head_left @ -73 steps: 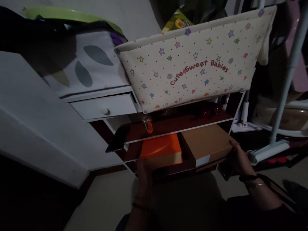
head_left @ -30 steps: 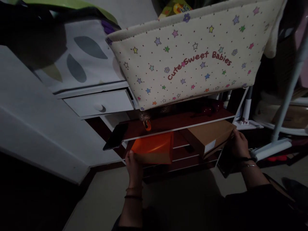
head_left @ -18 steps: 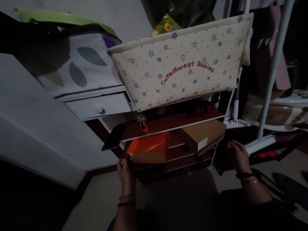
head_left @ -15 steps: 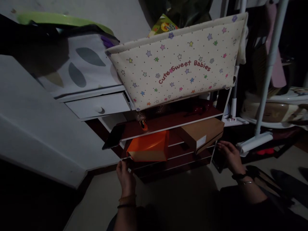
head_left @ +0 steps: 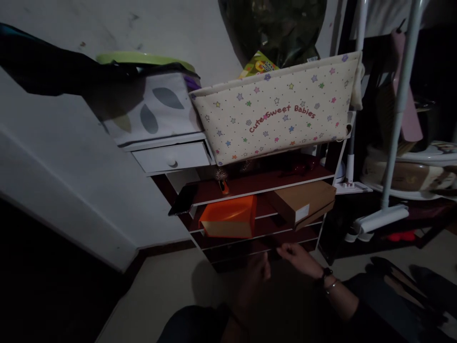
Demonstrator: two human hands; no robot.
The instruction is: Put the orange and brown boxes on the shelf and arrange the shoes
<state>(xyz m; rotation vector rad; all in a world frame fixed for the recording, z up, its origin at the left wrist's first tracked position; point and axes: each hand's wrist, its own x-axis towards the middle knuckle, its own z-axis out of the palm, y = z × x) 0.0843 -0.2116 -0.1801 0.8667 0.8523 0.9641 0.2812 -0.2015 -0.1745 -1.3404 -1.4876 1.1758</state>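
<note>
Near the right hand [head_left: 299,258], the left [head_left: 257,270] hangs curled.

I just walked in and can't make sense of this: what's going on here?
A person's left hand and right hand are close together, low in front of some shelves, with nothing visible in either. An orange box and a brown box sit apart on one shelf, untouched. A fabric basket stands above.

The person's left hand [head_left: 257,270] and right hand [head_left: 299,258] hover near each other. Beyond the left lies an orange box [head_left: 228,214]; beyond the right, a brown box [head_left: 310,199]; above both, a star-print basket [head_left: 282,114].
</note>
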